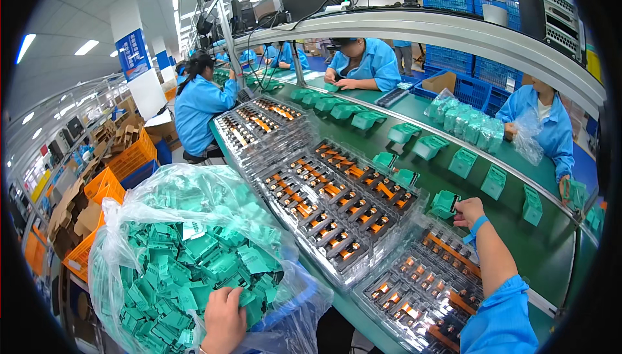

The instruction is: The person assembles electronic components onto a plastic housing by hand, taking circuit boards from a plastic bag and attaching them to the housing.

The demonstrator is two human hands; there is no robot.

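Observation:
My left hand (225, 318) reaches into a large clear plastic bag (107, 257) full of loose green plastic housing pieces (175, 276). Its fingers are curled closed against one green piece (247, 297) at the bag's near right side. Over the near edge of the green conveyor belt, my right hand (469, 213) pinches a green plastic housing (444, 204) that has a dark strip on its side facing my fingers. A blue band circles the right wrist. Two more green housings, one of them (406, 177), sit just beyond on the belt's near edge.
Stacked clear trays (343, 208) of orange and black small parts line the belt's near side. Green housings stand in a row along the belt (414, 172). Co-workers in blue (366, 66) sit across and at left. A metal frame (453, 23) crosses overhead. Orange crates (133, 154) stand left.

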